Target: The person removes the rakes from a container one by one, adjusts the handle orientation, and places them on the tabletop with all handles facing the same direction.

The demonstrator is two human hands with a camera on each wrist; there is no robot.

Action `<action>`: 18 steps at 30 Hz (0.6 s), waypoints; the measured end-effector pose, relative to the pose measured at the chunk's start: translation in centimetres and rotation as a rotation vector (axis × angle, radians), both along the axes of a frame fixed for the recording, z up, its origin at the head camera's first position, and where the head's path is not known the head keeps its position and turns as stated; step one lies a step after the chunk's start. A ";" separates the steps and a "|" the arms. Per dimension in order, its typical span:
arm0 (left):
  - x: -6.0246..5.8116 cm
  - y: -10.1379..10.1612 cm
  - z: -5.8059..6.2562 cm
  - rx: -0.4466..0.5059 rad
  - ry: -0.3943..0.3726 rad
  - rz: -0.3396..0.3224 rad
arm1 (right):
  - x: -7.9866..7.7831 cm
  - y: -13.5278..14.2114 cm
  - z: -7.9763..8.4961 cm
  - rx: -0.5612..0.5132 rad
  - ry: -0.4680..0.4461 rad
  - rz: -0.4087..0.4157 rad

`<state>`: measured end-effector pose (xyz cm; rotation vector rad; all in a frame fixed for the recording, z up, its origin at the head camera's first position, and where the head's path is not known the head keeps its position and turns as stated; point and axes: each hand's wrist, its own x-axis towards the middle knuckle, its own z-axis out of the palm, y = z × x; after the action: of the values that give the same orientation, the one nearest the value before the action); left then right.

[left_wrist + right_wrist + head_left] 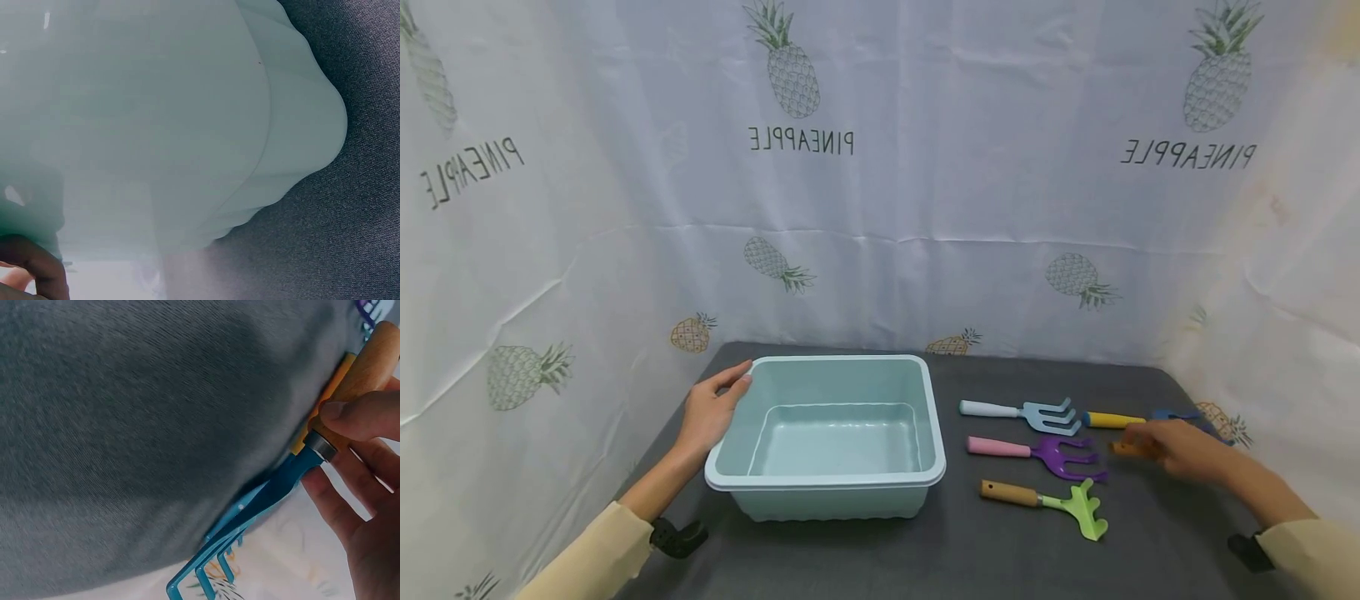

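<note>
My left hand [711, 408] grips the rim of a pale blue-green plastic tub [831, 482] at its far left corner. A curled finger [47, 269] shows at the tub's edge in the left wrist view. On the right, my right hand [1187, 450] pinches the wooden handle [369, 369] of a hand rake with blue tines [219, 537]. The thumb lies over the handle, with fingers beneath. Just behind it is a yellow-handled rake [1116, 420] with a blue head, partly hidden by the held rake in the right wrist view.
Between tub and right hand lie a white-handled light blue rake [988, 409], a pink-handled purple rake [1000, 447] and a wooden-handled green rake [1011, 493]. They rest on a dark grey tabletop [970, 558]. A pineapple-print curtain [880, 183] surrounds the table's back and sides.
</note>
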<state>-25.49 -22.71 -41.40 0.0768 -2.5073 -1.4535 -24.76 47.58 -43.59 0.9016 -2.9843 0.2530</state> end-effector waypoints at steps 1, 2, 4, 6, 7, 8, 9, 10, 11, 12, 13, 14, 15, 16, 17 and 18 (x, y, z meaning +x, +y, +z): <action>0.0 0.0 0.0 0.000 0.000 0.001 | -0.1 0.1 -0.2 0.001 0.005 0.001; -0.1 0.0 0.1 0.001 -0.001 0.002 | -0.1 0.1 -0.5 0.000 0.012 0.008; -0.1 0.1 0.1 0.006 -0.006 0.000 | -0.2 0.2 -0.9 -0.008 0.020 0.027; -0.1 0.1 0.2 0.005 -0.010 0.003 | -0.3 0.3 -1.3 -0.020 0.034 0.051; -0.1 0.1 0.2 0.004 -0.012 0.005 | -0.3 0.3 -1.5 -0.025 0.047 0.062; -0.1 0.1 0.2 0.005 -0.013 0.006 | -0.3 0.4 -1.7 -0.030 0.054 0.078; -0.1 0.1 0.2 0.002 -0.013 0.008 | -0.4 0.5 -1.9 -0.033 0.056 0.092; -0.1 0.1 0.1 -0.001 -0.013 0.009 | -0.4 0.5 -2.1 -0.033 0.063 0.100; -0.1 0.1 0.1 -0.002 -0.012 0.010 | -0.4 0.5 -2.3 -0.032 0.062 0.108; -0.1 0.1 0.1 -0.002 -0.012 0.009 | -0.4 0.6 -2.4 -0.028 0.062 0.110; -0.1 0.1 0.1 0.000 -0.012 0.009 | -0.5 0.6 -2.6 -0.025 0.056 0.111; 0.0 0.1 0.1 0.002 -0.014 0.007 | -0.5 0.6 -2.6 -0.020 0.048 0.109; 0.0 0.1 0.1 0.004 -0.015 0.005 | -0.5 0.6 -2.7 -0.015 0.043 0.105; 0.0 0.1 0.1 0.005 -0.017 0.004 | -0.5 0.5 -2.7 -0.010 0.037 0.098; 0.0 0.1 0.1 0.006 -0.018 0.004 | -0.5 0.5 -2.7 -0.005 0.032 0.092; 0.0 0.1 0.0 0.006 -0.019 0.003 | -0.4 0.4 -2.6 -0.004 0.030 0.089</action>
<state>-25.45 -22.61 -41.36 0.0964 -2.5167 -1.4661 -25.18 47.97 -46.23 1.0296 -2.9197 0.2442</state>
